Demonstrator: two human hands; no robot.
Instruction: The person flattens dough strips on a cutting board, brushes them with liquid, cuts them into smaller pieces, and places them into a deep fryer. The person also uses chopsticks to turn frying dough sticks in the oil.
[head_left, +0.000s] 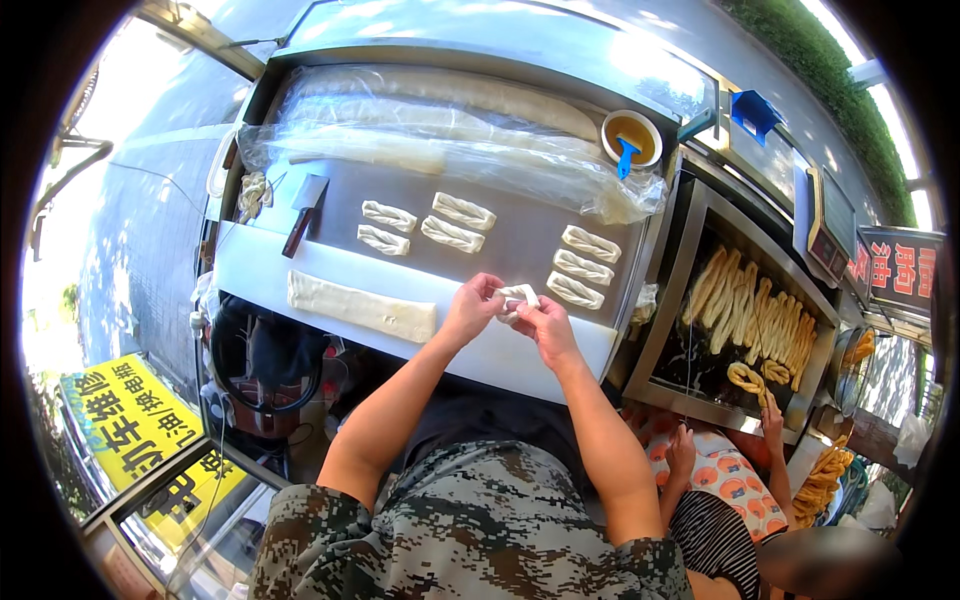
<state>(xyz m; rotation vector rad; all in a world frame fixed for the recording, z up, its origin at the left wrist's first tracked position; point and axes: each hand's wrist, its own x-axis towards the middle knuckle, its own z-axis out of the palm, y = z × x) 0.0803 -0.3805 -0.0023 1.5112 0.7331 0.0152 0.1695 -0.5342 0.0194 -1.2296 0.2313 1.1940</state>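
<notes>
My left hand and my right hand pinch a small strip of raw dough between them, bent into a loop above the white cutting board. Left of my hands, a long flat slab of dough lies on that board. Beyond it, several twisted dough pieces rest on the steel worktop. Three more dough twists lie in a stack of rows at the right. A cleaver with a dark handle lies at the left, its handle end over the board.
Clear plastic sheeting covers long dough rolls at the back. A bowl of oil holds a blue brush. On the right, dough sticks fry in a deep fryer, where a co-worker's hand touches a twist. A scale stands beyond.
</notes>
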